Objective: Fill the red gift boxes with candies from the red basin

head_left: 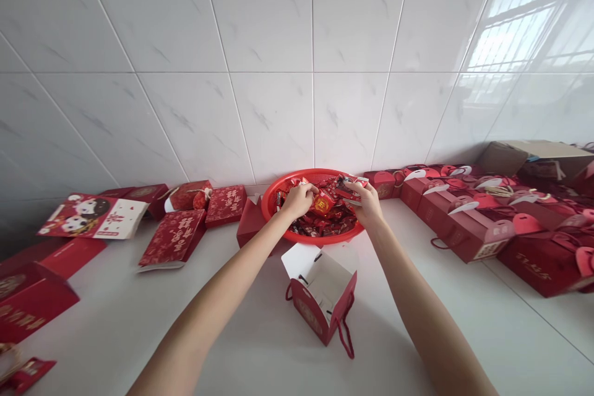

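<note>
While the right hand pinched packets at the basket's two o'clock, slackness risked spilling; the left hand was unclear, open or pinching.

In front of you, many shiny, mostly red-wrapped sweets lie heaped in a round red basket, and nearer to you one red box stands open, white inside, with red cords at its sides.

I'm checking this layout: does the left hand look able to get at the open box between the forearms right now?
Probably yes: the left hand is at the red basket, and the open box stands just in front, its top uncovered. Only the basket's front rim seems to lie between.
</note>
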The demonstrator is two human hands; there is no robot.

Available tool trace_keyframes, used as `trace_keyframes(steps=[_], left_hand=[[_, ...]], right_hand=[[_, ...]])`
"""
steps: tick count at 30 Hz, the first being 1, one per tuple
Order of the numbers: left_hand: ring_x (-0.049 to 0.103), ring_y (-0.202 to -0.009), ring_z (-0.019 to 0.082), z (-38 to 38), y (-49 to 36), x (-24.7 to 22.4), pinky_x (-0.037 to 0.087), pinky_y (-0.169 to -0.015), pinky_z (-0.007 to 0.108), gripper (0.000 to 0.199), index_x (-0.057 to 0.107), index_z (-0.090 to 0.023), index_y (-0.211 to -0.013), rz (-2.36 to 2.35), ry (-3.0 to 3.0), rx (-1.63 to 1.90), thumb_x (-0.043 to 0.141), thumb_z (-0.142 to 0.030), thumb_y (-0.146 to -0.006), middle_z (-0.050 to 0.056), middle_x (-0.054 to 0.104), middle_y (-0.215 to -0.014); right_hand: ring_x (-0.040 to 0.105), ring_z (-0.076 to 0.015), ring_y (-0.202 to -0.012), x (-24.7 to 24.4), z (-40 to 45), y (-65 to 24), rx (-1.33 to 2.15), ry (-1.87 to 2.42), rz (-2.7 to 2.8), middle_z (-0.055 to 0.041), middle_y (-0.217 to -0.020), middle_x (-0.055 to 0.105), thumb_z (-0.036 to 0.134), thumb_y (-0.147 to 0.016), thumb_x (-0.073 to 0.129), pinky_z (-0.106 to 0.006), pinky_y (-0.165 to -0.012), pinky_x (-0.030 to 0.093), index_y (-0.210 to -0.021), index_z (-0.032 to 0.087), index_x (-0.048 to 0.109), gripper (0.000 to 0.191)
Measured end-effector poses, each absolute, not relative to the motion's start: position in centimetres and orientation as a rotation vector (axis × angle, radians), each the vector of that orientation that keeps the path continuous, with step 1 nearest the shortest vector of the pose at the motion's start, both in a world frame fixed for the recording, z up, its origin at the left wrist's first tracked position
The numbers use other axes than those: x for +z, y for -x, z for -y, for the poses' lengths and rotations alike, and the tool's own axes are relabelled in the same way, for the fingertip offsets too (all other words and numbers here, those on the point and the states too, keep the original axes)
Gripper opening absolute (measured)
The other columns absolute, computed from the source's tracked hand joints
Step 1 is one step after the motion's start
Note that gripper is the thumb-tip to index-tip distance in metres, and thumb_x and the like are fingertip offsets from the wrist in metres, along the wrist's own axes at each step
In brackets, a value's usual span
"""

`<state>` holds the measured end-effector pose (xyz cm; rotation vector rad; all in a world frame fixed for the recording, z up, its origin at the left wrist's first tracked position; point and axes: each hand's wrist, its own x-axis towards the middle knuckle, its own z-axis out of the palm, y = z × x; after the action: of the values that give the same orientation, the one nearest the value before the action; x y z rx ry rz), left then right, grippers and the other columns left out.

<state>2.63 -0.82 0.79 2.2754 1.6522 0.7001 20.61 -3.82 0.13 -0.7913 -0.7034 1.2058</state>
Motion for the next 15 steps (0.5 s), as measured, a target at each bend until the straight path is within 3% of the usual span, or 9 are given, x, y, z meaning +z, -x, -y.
trace_keyframes(steps=[6,11,15], left_hand=[[0.068,-0.109,0.024,1.25,-2.77,1.04,0.051,-0.096,0.031,0.041,0.071,-0.018,-0.117,-1.712,-2.371,0.527,0.040,-0.008,-0.093,0.009,0.074,-0.118],[0.070,-0.103,0.026,1.73,-3.18,0.70,0.048,-0.098,0.033,0.033,0.078,-0.021,-0.095,-1.540,-2.509,0.139,0.053,-0.004,-0.082,0.007,0.078,-0.102],[0.068,-0.103,0.026,1.77,-3.22,0.55,0.038,-0.110,0.042,0.022,0.077,-0.025,-0.097,-1.417,-2.581,-0.056,0.058,-0.020,-0.087,0.005,0.078,-0.103]], right_hand=[[0.069,-0.0161,-0.062,0.14,3.93,-20.59,1.206,0.776,0.711,0.0015,-0.070,0.070,0.022,-0.050,0.084,-0.021,-0.042,0.053,-0.071,0.021,0.062,0.030],[0.070,-0.0159,-0.063,0.04,3.91,-20.63,1.202,0.786,0.722,0.0015,-0.070,0.070,0.022,-0.053,0.084,-0.020,-0.042,0.052,-0.072,0.021,0.062,0.029],[0.069,-0.0153,-0.060,0.14,3.93,-20.57,1.204,0.783,0.728,0.0018,-0.069,0.070,0.021,-0.054,0.084,-0.020,-0.041,0.051,-0.071,0.021,0.061,0.028]])
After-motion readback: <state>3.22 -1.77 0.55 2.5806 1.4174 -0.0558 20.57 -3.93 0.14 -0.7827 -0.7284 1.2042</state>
